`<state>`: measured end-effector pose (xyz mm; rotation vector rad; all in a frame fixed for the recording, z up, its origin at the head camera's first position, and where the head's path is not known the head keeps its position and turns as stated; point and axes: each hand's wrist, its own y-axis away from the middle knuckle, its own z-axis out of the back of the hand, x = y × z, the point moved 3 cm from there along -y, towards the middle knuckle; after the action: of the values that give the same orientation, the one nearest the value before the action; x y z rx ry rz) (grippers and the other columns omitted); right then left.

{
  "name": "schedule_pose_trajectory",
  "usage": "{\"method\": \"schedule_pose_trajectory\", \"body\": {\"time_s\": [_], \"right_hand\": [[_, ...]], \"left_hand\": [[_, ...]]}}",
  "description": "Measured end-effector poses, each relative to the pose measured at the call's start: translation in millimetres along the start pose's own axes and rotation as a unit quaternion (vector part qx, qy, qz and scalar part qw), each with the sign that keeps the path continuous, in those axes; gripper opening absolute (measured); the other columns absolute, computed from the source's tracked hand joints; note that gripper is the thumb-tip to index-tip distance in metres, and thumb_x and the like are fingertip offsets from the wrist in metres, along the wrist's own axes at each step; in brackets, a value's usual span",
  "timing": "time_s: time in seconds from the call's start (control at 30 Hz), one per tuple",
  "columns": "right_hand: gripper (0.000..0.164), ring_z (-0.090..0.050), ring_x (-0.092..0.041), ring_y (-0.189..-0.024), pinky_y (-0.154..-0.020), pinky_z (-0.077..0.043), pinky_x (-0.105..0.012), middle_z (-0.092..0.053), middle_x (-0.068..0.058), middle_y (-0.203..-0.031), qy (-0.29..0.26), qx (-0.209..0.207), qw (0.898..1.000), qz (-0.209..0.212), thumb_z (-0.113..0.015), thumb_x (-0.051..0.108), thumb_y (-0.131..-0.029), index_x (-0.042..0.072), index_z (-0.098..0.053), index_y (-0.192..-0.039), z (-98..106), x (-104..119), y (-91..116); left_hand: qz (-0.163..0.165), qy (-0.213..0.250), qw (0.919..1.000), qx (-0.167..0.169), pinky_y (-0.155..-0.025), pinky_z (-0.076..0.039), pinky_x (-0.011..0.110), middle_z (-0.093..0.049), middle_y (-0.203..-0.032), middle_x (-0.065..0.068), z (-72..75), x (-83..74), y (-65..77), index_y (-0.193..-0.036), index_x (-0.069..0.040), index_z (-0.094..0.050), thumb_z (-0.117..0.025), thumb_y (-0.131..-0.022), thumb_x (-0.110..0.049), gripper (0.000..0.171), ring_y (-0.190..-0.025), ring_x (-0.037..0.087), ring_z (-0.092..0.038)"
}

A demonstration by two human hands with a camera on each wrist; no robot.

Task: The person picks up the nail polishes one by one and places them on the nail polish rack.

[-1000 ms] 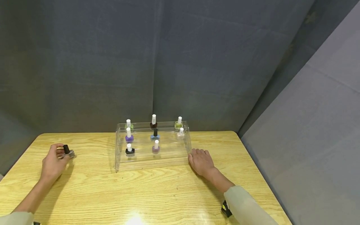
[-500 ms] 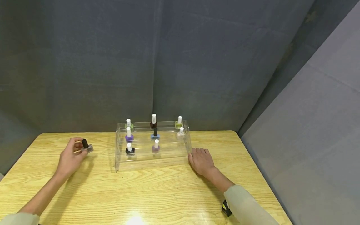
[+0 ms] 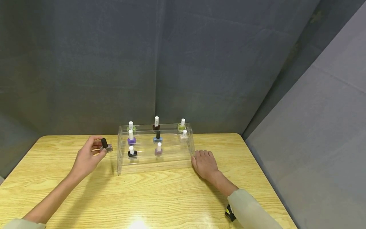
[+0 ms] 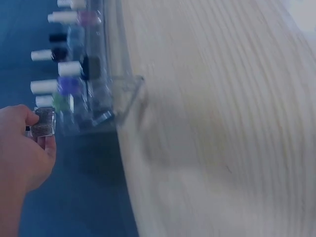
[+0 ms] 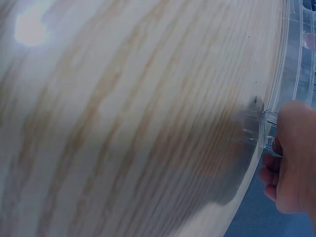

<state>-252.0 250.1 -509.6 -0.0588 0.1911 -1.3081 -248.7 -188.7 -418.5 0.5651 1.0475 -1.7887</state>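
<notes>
My left hand (image 3: 87, 156) pinches a small nail polish bottle (image 3: 108, 148) with a black cap, held above the table just left of the clear stepped rack (image 3: 143, 166). In the left wrist view the bottle (image 4: 43, 122) shows a dark greyish body between thumb and fingers. Several bottles stand on the rack, among them a purple one (image 3: 131, 140), a black one (image 3: 132, 154), a mauve one (image 3: 158, 152) and a black-capped blue one (image 3: 158, 139). At the rack's front right corner rests my right hand (image 3: 204, 164), its thumb touching the end and its fingers loosely bent.
The rack stands near the back of a wood-grain table (image 3: 154, 197). Behind it hangs a dark grey curtain (image 3: 100, 70), and a lighter grey panel (image 3: 323, 133) rises along the right side. A black band (image 3: 229, 213) shows at the right sleeve.
My left hand has carried the black-capped nail polish bottle rightward and slightly away from me, from the table's left side to beside the rack. The right hand and rack have stayed put.
</notes>
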Motion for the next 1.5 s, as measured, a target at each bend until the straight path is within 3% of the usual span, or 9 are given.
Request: {"method": "schedule_pose_trajectory", "body": {"time_s": [0.2, 0.5, 0.97, 1.23, 1.5], "right_hand": [[0.032, -0.037, -0.023, -0.074, -0.071, -0.030, -0.038, -0.034, -0.002, -0.076, 0.003, 0.003, 1.000, 0.002, -0.026, 0.035, -0.099, 0.012, -0.039, -0.081, 2, 1, 1], [0.033, -0.039, -0.023, -0.077, -0.072, -0.030, -0.038, -0.036, -0.002, -0.078, -0.002, 0.005, 1.000, -0.007, -0.024, 0.036, -0.099, 0.012, -0.041, -0.084, 0, 1, 1], [0.033, -0.038, -0.022, -0.074, -0.071, -0.030, -0.037, -0.034, -0.001, -0.075, -0.005, 0.001, 1.000, -0.006, -0.025, 0.035, -0.099, 0.012, -0.040, -0.081, 3, 2, 1], [0.033, -0.036, -0.023, -0.073, -0.070, -0.029, -0.038, -0.033, -0.002, -0.075, -0.008, 0.001, 1.000, -0.008, -0.025, 0.036, -0.099, 0.012, -0.039, -0.081, 0, 1, 0], [0.031, -0.035, -0.023, -0.073, -0.071, -0.029, -0.038, -0.033, -0.002, -0.075, -0.014, 0.007, 1.000, -0.009, -0.027, 0.035, -0.099, 0.012, -0.039, -0.081, 2, 2, 0]], "left_hand": [[-0.022, 0.020, 0.9994, 0.019, -0.076, -0.044, 0.014, -0.053, -0.102, 0.012, -16.7, -26.2, -5.2, -0.121, -0.003, -0.042, -0.058, -0.085, 0.004, 0.040, -0.093, 0.021, -0.053], [-0.029, 0.050, 0.9974, 0.043, -0.076, -0.047, 0.024, -0.055, -0.103, 0.009, -43.7, -57.5, -11.4, -0.119, -0.007, -0.044, -0.059, -0.083, 0.004, 0.041, -0.094, 0.019, -0.054], [-0.032, 0.105, 0.9924, 0.056, -0.079, -0.047, 0.040, -0.056, -0.105, 0.013, -84.3, -85.5, -22.4, -0.120, -0.005, -0.046, -0.059, -0.082, 0.005, 0.042, -0.095, 0.025, -0.055], [-0.060, 0.111, 0.9906, 0.052, -0.076, -0.049, 0.029, -0.058, -0.100, 0.007, -106.5, -101.5, -32.0, -0.115, -0.008, -0.047, -0.058, -0.078, 0.010, 0.042, -0.091, 0.017, -0.056], [-0.057, 0.121, 0.9888, 0.066, -0.078, -0.048, 0.028, -0.058, -0.099, 0.005, -129.9, -108.5, -39.1, -0.116, -0.010, -0.048, -0.059, -0.079, 0.007, 0.042, -0.090, 0.015, -0.056]]}}
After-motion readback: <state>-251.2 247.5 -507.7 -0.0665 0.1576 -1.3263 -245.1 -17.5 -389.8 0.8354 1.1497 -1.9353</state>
